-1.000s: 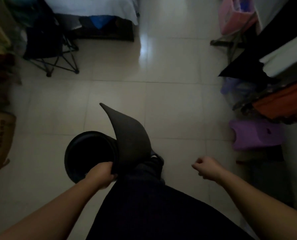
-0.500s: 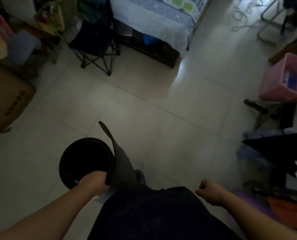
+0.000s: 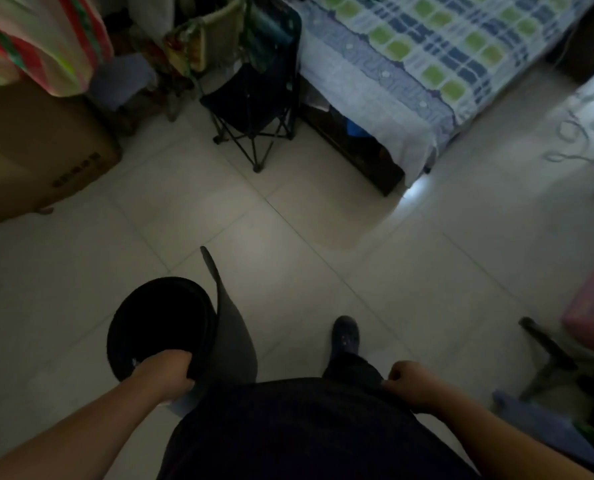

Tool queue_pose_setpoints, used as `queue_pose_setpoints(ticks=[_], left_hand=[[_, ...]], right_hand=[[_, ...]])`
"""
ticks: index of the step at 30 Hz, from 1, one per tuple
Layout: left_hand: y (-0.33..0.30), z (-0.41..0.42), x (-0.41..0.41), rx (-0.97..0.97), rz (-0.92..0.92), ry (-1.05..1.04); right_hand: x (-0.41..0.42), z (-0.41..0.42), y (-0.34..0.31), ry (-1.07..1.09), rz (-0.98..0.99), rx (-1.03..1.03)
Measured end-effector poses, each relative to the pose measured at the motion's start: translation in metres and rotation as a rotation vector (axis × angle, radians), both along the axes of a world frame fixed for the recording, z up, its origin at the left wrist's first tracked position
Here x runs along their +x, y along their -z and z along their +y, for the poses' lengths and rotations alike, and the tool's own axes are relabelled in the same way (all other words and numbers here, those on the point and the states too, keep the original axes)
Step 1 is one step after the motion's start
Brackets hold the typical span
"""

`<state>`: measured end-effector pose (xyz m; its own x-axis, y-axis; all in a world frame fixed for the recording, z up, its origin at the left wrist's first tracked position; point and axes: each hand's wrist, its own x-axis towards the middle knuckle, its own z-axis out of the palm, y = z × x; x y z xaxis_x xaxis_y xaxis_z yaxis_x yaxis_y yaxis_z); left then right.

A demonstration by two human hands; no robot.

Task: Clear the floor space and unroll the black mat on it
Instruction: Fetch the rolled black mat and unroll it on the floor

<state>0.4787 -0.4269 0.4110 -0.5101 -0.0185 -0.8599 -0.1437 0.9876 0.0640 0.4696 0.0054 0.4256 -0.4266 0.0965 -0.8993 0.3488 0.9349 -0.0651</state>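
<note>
A: Where is the black mat [image 3: 171,320]?

B: Rolled into a loose tube, seen end-on as a dark round opening, held above the pale tiled floor [image 3: 288,244]. Its free outer flap peels away from the roll and tapers to a curved point toward the folding chair [image 3: 254,102]. The surface looks matte and rubbery.

A: And the hands?

B: The left hand [image 3: 165,374] grips the near rim of the roll, fingers curled over the edge. The right hand [image 3: 409,384] is clenched into a fist holding nothing, beside the person's dark trousers.

A: What lies around the mat?

B: Glossy square tiles with thin grout lines. Beyond the mat stands the chair, dark fabric on thin crossed metal legs. Right of the chair is a bed [image 3: 427,64] covered in a blue, white and green checked cloth, its edge hanging over a dark frame. Left of the chair sits a brown cardboard box [image 3: 36,150] with printed marks on its side, striped cloth draped over it.

A: Anything nearer?

B: A dark shoe [image 3: 345,336] on the floor just right of the mat, and a pink container [image 3: 589,313], blurred, far to the right.
</note>
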Motion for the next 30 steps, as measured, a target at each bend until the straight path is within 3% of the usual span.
queue_pose_setpoints(ticks=[9,19,23,30], left_hand=[[-0.012,0.103,-0.036,-0.025,0.053,-0.168],[-0.004,0.155,-0.098,0.106,0.047,-0.062],[0.013,0.156,-0.133,0.064,0.017,-0.014],[0.072,0.133,-0.236,-0.027,0.047,-0.046]], right_hand=[[-0.120,0.096,-0.001,-0.246,-0.055,0.034],[-0.185,0.017,-0.001,-0.209,-0.067,-0.147],[-0.210,-0.019,0.025,-0.092,-0.076,-0.186],[-0.274,-0.045,0.103,-0.239,-0.119,-0.163]])
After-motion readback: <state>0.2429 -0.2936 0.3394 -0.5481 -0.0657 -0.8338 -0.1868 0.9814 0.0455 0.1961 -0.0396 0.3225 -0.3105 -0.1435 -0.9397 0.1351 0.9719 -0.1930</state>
